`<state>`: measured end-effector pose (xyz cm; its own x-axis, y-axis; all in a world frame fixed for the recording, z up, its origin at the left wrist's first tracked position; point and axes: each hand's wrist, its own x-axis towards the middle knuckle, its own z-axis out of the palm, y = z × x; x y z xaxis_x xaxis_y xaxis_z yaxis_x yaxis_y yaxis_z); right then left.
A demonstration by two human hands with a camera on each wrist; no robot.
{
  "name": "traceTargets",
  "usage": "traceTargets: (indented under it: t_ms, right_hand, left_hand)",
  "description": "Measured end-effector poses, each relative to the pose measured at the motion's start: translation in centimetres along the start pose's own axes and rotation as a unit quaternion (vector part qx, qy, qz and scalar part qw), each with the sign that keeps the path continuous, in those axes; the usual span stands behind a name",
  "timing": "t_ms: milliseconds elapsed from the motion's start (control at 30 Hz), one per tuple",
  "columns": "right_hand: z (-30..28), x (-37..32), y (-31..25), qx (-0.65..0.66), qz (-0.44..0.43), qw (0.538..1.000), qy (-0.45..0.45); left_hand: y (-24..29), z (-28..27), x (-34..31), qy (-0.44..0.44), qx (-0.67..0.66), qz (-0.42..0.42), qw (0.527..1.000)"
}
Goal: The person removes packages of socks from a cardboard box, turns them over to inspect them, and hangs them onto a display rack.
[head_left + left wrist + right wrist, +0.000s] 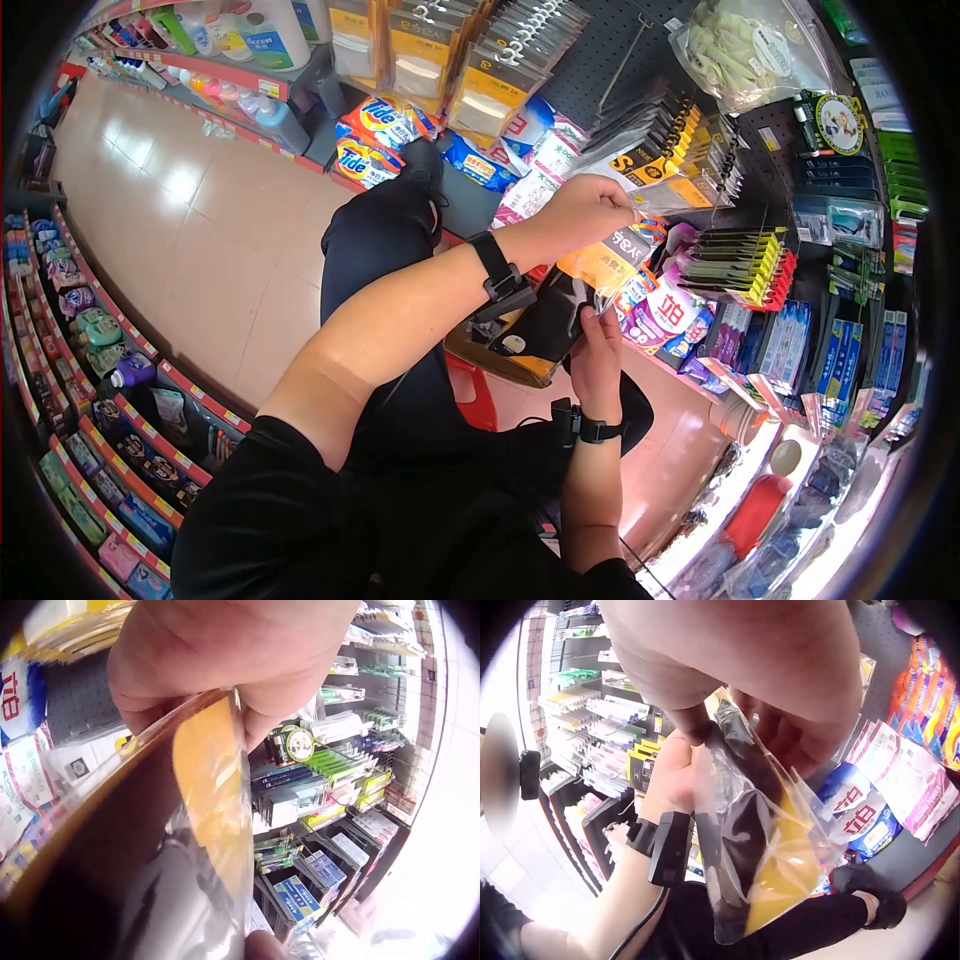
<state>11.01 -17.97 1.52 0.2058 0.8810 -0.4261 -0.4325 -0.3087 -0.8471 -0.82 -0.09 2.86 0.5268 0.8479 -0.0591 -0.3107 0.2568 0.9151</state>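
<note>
A flat black-and-orange packet (608, 262) in clear plastic hangs between my hands. My left hand (578, 212) pinches its upper edge, with the fingers curled in. Lower down, my right hand (597, 362) holds the bottom end of the packet between thumb and fingers. In the left wrist view, the clear wrap (214, 802) creases below the left hand (232, 652). The right wrist view shows the packet (761, 840) under the right hand (742, 667), whose palm side is partly hidden. Behind the packet, a cardboard box (490, 362) contains black-and-yellow packets (535, 335).
A red stool (478, 405) shows below the box. Similar packets (665, 160) hang on hooks from the pegboard (600, 40) ahead. Tide detergent bags (370, 150) and other bags line the low shelf. Toothpaste boxes (785, 340) stand to the right, and stocked shelves (110, 400) curve along the left.
</note>
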Motion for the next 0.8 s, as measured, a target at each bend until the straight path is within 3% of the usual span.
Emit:
traceTargets:
  t_ms: [133,367,533,600,800]
  right_hand:
    - [-0.1,0.6,0.1,-0.013,-0.024,0.999,0.032]
    - [1.3,2.0,-0.9,0.008,-0.046,0.999,0.004]
    - [5.1,3.7,-2.3,0.048,-0.031,0.998,0.013]
    - [5.3,5.2,-1.7,0.016,-0.018,1.000,0.008]
    - [9.8,8.0,-1.4,-0.020,-0.026,0.999,-0.028]
  left_hand:
    - [0.0,0.0,0.0,0.040,0.034,0.036,0.998]
    - [-0.3,-1.2,0.6,0.129,0.045,0.060,0.989]
    - [0.6,-2.2,0.4,0.186,0.077,0.102,0.974]
    - [0.9,-2.4,0.2,0.254,0.169,0.149,0.941]
    - [1.4,-3.9,0.4,0.342,0.209,0.204,0.893]
